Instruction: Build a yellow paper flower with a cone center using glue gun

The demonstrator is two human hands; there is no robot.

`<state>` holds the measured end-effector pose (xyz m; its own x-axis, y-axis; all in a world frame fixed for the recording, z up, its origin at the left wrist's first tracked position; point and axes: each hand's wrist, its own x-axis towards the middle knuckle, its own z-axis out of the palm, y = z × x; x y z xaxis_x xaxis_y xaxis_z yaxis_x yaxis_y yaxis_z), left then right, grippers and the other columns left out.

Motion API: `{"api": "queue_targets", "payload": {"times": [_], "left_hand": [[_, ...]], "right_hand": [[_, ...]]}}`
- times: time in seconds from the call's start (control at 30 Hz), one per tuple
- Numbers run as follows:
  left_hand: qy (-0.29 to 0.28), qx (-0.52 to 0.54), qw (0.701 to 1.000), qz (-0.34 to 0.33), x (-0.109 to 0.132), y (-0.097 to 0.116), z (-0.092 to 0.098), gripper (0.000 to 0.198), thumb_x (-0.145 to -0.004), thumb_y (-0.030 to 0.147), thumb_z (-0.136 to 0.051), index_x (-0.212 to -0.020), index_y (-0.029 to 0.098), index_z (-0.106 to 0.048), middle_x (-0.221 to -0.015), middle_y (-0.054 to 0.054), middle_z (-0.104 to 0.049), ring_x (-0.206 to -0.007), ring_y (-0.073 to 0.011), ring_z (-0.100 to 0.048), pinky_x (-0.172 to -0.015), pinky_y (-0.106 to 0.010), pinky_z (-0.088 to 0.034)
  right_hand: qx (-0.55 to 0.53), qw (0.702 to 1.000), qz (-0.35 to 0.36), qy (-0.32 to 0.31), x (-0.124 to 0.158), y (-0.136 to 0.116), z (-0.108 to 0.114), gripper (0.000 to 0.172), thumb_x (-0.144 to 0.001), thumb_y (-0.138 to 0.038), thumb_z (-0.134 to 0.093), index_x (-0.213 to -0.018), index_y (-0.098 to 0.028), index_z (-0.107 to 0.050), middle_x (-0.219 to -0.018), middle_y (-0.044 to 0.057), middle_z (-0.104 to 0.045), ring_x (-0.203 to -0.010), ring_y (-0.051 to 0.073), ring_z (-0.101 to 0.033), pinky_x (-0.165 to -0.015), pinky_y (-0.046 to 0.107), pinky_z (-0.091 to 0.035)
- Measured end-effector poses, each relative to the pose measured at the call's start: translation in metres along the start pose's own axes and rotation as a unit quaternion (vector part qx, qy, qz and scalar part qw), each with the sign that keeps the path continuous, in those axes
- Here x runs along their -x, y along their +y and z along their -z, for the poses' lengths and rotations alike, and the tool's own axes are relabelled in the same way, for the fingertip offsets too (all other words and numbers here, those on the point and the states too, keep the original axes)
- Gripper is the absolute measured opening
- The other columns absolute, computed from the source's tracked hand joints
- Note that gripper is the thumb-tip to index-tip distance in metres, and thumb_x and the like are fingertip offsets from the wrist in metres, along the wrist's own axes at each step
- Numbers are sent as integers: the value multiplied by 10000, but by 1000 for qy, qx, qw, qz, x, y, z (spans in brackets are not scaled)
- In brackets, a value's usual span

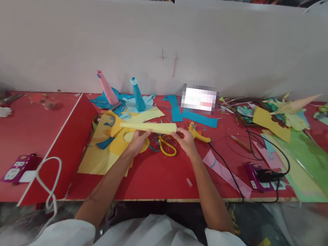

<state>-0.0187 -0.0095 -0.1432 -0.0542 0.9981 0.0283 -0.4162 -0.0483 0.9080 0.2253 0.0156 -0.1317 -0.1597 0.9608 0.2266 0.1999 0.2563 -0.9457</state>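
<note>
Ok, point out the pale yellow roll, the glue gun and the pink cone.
Pale yellow roll (157, 127): head view, middle of its side.
Glue gun (198, 135): head view, its yellow body.
Pink cone (108, 89): head view, middle of its side.

pale-yellow rolled paper cone (161, 128) | look: plain, smooth, slender, tapering from a wider right end to a narrow left end | state: rolled up lengthwise, held off the surface | pose: nearly level, stretched left to right | place: above the red tabletop (150, 179), near its middle
</note>
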Motion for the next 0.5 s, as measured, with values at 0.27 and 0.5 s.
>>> {"api": "queue_targets", "payload": {"times": [0.27,0.5], "left_hand": [[30,-18,998,-50,1,16,4,520,-827,555,-835,-1247,271,-720,-1221,-71,-720,-1187,-246,-676,-1017,-349,-544],[-32,-140,988,-53,11,3,-10,511,-765,558,-881,-1108,200,-756,-1188,-98,-746,-1149,-296,-661,-1029,-400,-532]], "right_hand": [[-5,994,80,-71,10,-22,0,740,-924,-706,-667,-1520,-286,-541,-1545,128,-577,-1318,299,-629,-1146,448,-507],[14,987,65,-149,22,-31,-31,729,-894,-653,-736,-1483,-251,-586,-1506,151,-627,-1370,350,-609,-1162,501,-485]]}}
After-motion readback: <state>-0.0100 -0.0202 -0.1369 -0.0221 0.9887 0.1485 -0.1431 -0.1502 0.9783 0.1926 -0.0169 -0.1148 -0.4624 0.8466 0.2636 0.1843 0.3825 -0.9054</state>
